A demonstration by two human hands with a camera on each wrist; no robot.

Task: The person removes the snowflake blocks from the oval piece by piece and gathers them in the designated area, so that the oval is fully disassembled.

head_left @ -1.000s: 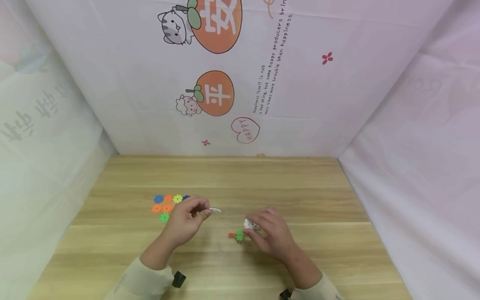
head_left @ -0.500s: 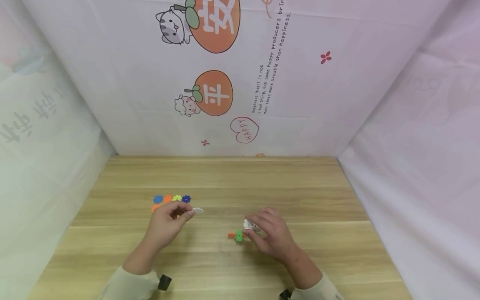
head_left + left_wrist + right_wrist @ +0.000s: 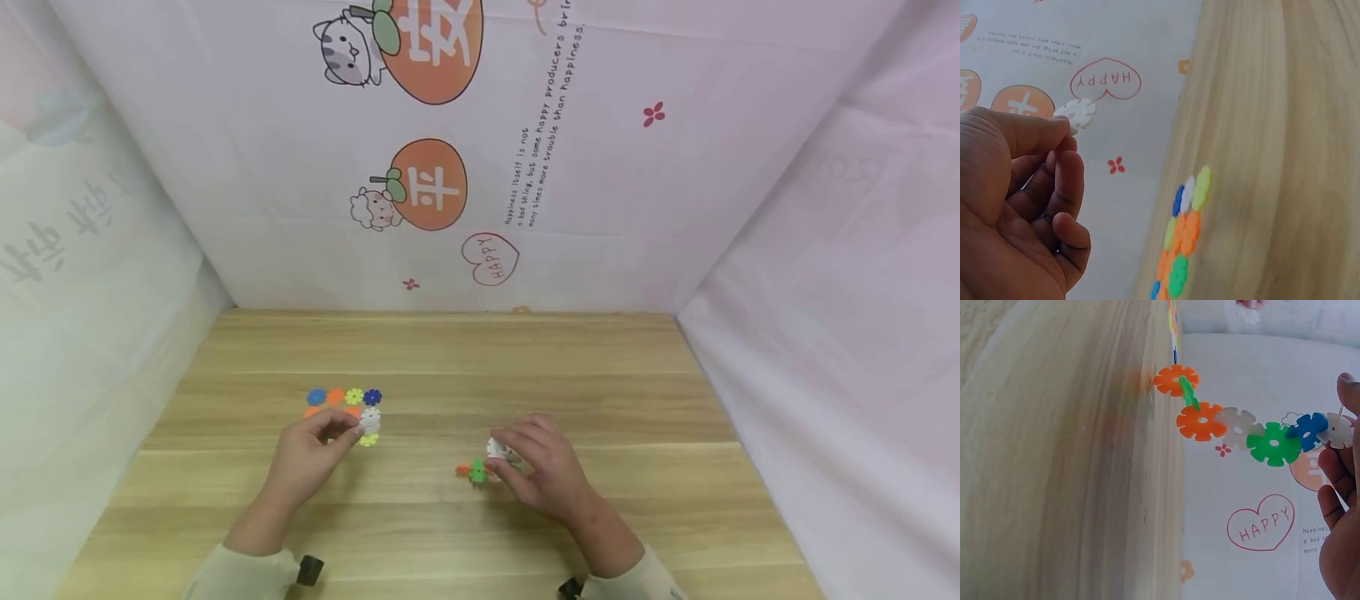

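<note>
My left hand (image 3: pixel 351 427) pinches a white snowflake disc (image 3: pixel 370 419) between thumb and forefinger, just over the right edge of a pile of flat coloured discs (image 3: pixel 341 400) on the wooden table (image 3: pixel 480 358). The left wrist view shows the same white disc (image 3: pixel 1076 114) at my fingertips (image 3: pixel 1060 128), with the pile (image 3: pixel 1185 231) below. My right hand (image 3: pixel 512 460) holds a short chain of joined discs (image 3: pixel 476 470) low over the table. In the right wrist view the chain (image 3: pixel 1238 428) runs orange, green, orange, white, green, blue, white, and my fingers (image 3: pixel 1342 487) grip its white end.
White printed cloth walls (image 3: pixel 480 167) close off the table at the back and on both sides. A loose yellow disc (image 3: pixel 367 439) lies at the pile's near edge. Bare wood stretches behind and between the hands.
My left hand has carried the white disc leftward, from mid-table back to the pile of discs. The right hand and its chain have stayed where they were.
</note>
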